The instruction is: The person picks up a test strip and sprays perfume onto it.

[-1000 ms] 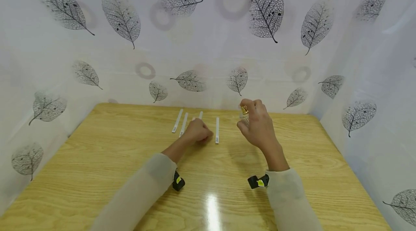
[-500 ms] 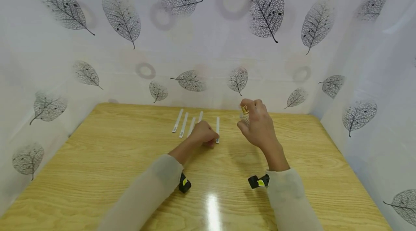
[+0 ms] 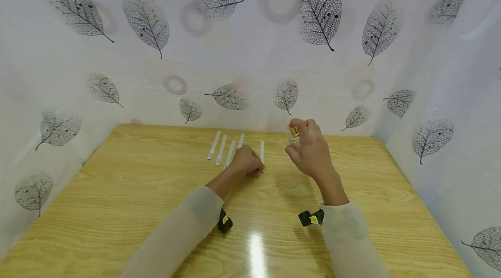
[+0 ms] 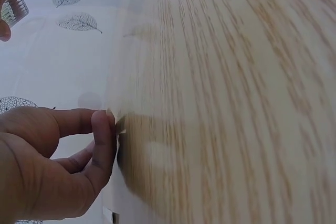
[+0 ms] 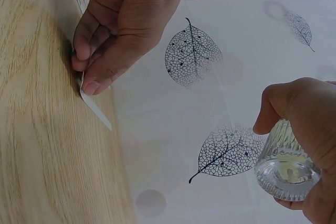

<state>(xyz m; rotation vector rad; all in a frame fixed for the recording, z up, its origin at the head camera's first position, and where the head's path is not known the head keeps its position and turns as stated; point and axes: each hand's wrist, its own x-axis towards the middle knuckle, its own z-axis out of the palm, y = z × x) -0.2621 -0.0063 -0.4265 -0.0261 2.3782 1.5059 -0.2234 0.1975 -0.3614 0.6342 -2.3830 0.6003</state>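
Observation:
My left hand [image 3: 247,160] pinches the near end of the rightmost white paper test strip [image 3: 262,151] between thumb and fingers. In the right wrist view that strip [image 5: 97,113] runs out from under the thumb, bent a little where it is pinched, its far part close to the table. A ribbed clear glass perfume bottle [image 5: 285,158] with a gold collar [image 3: 294,132] is gripped by my right hand [image 3: 312,152], up above the table. The index finger lies over the bottle's top. Pale liquid shows inside the glass.
Several more white strips lie left of my left hand, such as the leftmost strip [image 3: 213,145], with small print on their near ends. Behind the wooden table [image 3: 156,208] hangs a leaf-patterned curtain [image 3: 250,51], which also closes both sides.
My left hand has moved right and slightly nearer, from between the strips to the rightmost strip, and has pinched its near end. The right hand with the perfume bottle has stayed put.

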